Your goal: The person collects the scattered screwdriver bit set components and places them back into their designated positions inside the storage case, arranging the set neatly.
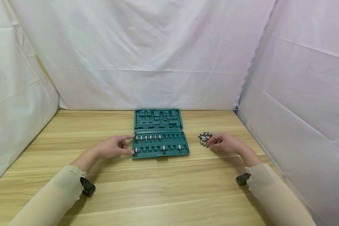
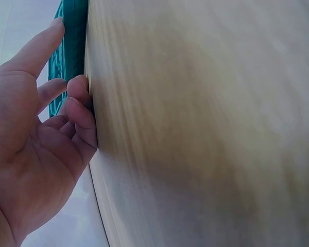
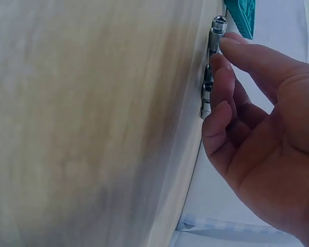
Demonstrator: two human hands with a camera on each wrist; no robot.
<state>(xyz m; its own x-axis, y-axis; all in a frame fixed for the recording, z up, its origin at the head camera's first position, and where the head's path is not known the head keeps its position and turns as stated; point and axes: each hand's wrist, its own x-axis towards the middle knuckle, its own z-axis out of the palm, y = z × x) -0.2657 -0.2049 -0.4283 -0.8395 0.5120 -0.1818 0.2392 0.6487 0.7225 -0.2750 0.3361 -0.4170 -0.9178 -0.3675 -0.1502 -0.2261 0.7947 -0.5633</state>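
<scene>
A green socket case (image 1: 158,144) lies unfolded on the table, its lid at the back. Several bit sockets (image 1: 150,138) fill the left part of its upper row; three more sit apart in the lower row. My left hand (image 1: 113,147) touches the case's left edge with outstretched thumb and forefinger, its other fingers bent in the left wrist view. At a small heap of loose bit sockets (image 1: 204,138), right of the case, is my right hand (image 1: 224,143). In the right wrist view its thumb and forefinger meet beside one socket (image 3: 216,36); whether they pinch it is unclear.
The wooden table (image 1: 158,188) runs back to a white cloth wall (image 1: 152,56), with cloth on both sides too. Each wrist carries a black camera (image 1: 87,186). Bare wood separates the case from the heap.
</scene>
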